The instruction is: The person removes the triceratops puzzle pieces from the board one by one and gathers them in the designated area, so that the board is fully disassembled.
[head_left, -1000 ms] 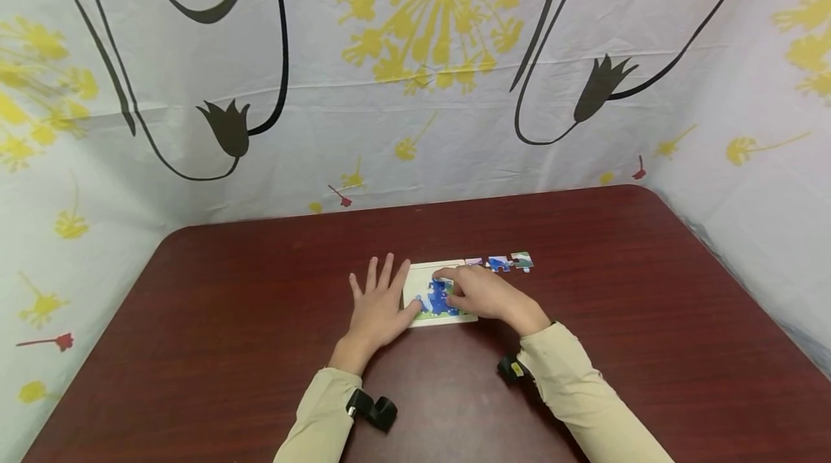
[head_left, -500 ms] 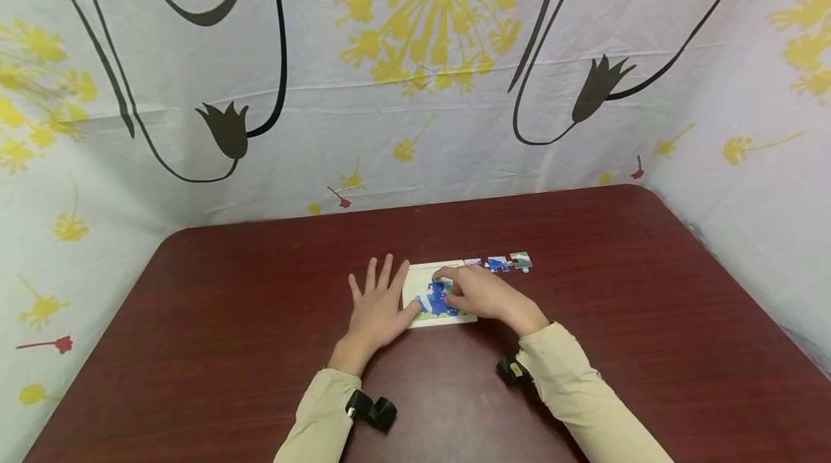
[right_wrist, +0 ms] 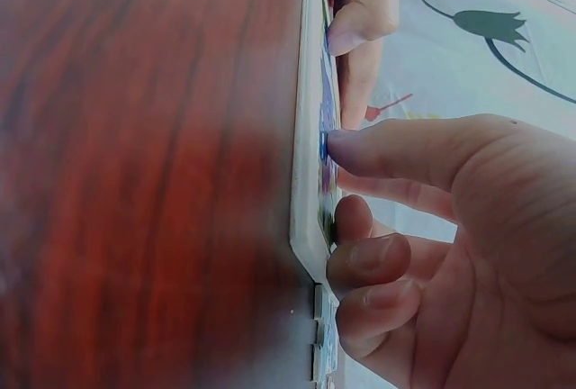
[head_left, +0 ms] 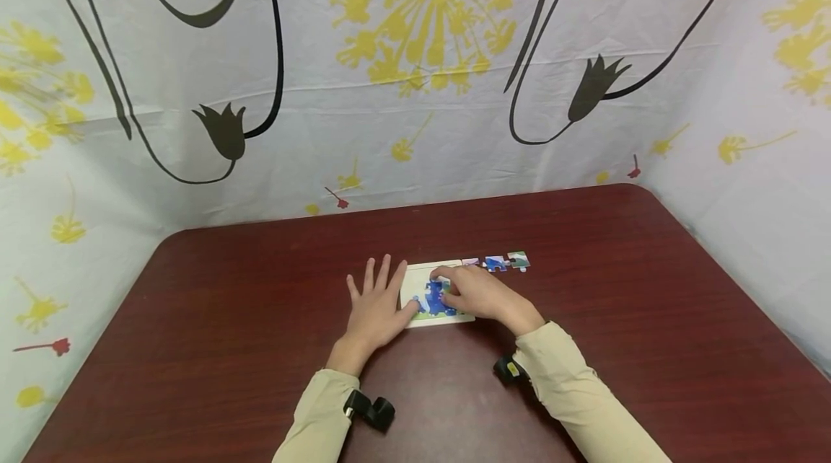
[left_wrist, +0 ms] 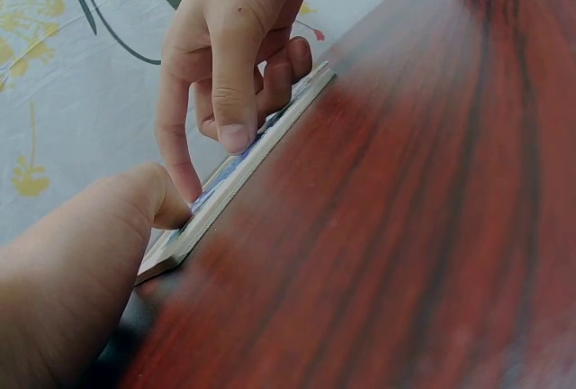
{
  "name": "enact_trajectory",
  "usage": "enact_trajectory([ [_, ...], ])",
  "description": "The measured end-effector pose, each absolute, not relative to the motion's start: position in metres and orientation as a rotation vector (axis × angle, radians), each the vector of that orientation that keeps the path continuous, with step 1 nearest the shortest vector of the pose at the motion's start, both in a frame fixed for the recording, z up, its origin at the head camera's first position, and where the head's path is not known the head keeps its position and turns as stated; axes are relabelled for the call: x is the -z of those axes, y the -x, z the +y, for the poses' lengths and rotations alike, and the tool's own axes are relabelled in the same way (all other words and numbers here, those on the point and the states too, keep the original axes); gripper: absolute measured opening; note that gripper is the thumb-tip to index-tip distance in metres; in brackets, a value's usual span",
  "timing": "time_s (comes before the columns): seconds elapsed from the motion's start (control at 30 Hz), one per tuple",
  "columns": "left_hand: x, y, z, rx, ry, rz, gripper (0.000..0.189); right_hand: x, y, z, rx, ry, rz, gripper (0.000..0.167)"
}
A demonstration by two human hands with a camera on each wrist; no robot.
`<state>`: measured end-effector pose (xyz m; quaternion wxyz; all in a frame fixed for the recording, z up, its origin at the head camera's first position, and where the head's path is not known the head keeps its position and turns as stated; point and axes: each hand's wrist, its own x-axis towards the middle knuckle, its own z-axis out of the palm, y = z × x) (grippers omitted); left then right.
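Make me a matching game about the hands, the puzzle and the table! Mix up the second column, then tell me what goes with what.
Column one
1. Left hand
2. Right hand
3. Loose puzzle pieces
4. Table

Column two
A. In a row by the far right corner of the puzzle tray
B. Dark reddish brown
C. Spread out wide, at the tray's left side
D. Bent over the blue picture

Right pairs: 1-C, 2-D, 3-A, 4-B
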<state>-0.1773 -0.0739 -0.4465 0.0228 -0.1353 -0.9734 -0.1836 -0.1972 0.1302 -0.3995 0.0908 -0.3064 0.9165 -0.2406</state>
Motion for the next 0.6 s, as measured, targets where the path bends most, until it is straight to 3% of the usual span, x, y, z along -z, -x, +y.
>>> enact_trajectory([
  [0.6, 0.4458, 0.1769, -0.0737, 0.570, 0.420, -3.018, 0.074, 0.3998, 0.1983, 0.1314, 0.785, 0.942, 2.707, 0.036],
])
